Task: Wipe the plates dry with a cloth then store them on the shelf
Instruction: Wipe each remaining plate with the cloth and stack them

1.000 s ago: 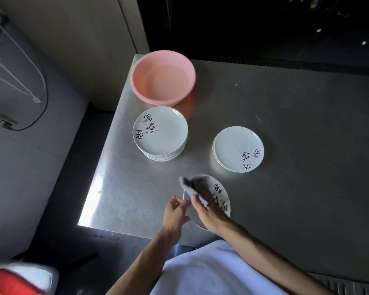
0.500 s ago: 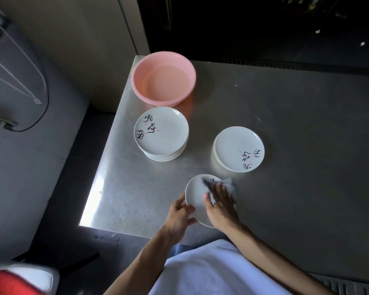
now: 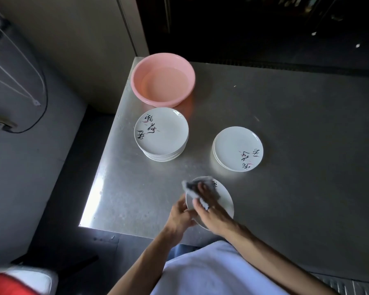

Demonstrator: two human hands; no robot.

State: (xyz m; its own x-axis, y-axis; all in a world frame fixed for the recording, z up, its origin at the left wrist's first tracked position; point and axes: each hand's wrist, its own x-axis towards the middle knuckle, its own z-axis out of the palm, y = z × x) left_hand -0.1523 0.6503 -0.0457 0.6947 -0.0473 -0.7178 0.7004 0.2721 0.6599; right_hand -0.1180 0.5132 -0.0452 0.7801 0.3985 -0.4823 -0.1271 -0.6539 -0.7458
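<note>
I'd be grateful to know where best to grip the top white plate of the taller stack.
Pinch the near rim of the top white plate, coming from the front: it lies flat, its flared rim overhangs, and the pink plastic basin crowds the far side.

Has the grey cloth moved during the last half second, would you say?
Yes: the grey cloth under the right hand has swept left across the held white plate, away from the short stack of plates.
</note>
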